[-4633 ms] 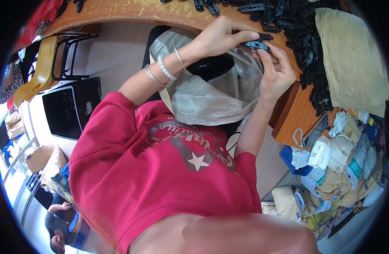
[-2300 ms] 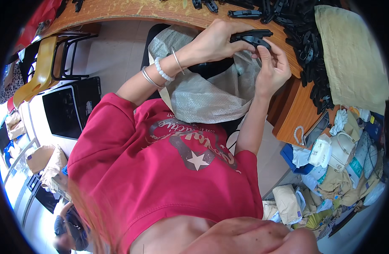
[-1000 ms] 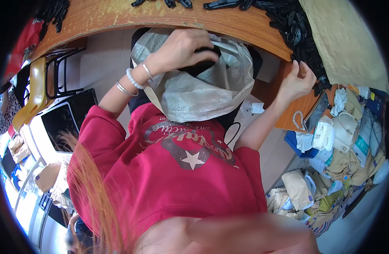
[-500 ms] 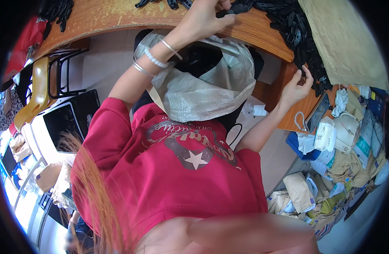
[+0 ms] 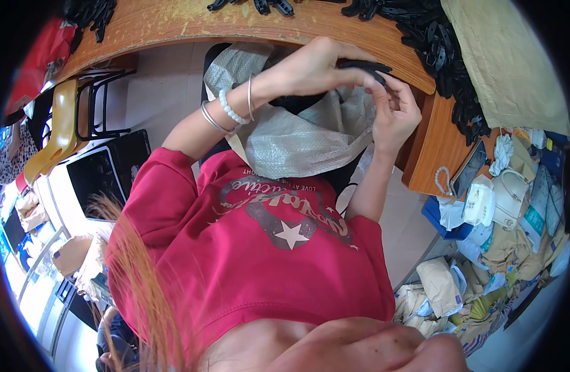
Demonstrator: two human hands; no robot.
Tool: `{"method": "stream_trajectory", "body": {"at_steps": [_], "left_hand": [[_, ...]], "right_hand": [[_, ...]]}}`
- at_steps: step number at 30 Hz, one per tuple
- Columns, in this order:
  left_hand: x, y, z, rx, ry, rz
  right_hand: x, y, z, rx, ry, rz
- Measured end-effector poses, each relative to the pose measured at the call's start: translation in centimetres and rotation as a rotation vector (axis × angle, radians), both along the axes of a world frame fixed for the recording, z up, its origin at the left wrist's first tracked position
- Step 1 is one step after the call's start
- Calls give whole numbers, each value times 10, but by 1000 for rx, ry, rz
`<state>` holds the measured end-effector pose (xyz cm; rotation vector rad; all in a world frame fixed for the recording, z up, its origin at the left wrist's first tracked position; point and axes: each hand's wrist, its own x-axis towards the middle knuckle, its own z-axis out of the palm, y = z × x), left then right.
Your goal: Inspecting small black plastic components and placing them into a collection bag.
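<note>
My left hand (image 5: 322, 65), with bracelets on its wrist, is closed on slim black plastic clips (image 5: 365, 65) just off the desk's front edge. My right hand (image 5: 395, 115) meets it from the right, its thumb and fingers pinched at the near end of the same clips. How many pieces are between the fingers I cannot make out. Below both hands a whitish woven sack (image 5: 297, 146) gapes on my lap, with dark contents partly hidden by my left forearm.
Loose black clips (image 5: 440, 53) are heaped along the right of the wooden desk (image 5: 173, 22), beside a beige sack (image 5: 505, 62). A beaded bracelet (image 5: 444, 180) lies on the lower shelf. A yellow chair (image 5: 63, 127) stands left; packages (image 5: 440, 285) crowd the right floor.
My left hand has come off the desk toward me, bringing black clips. My right hand has moved left and inward from the heap. Both now meet above the sack.
</note>
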<state>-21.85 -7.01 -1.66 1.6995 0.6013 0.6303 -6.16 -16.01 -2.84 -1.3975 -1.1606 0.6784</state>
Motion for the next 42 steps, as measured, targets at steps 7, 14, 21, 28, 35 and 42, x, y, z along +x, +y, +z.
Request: {"method": "stream_trajectory", "body": {"at_steps": [7, 14, 21, 28, 35, 42], "left_hand": [[-1, -10, -2, -109, -94, 70], [-10, -9, -10, 324, -44, 86], [-11, -7, -8, 312, -12, 65], [-10, -4, -4, -164, -56, 119], [-8, 66, -19, -764, -244, 208], [45, 77, 24, 1033, 842, 308]], "right_hand": [[-16, -1, -5, 105, 229, -95], [-11, 11, 4, 105, 338, 51], [-4, 12, 1, 57, 232, 101], [13, 21, -5, 4, 64, 59], [102, 67, -25, 142, -865, -622], [72, 80, -32, 171, -806, -529]]}}
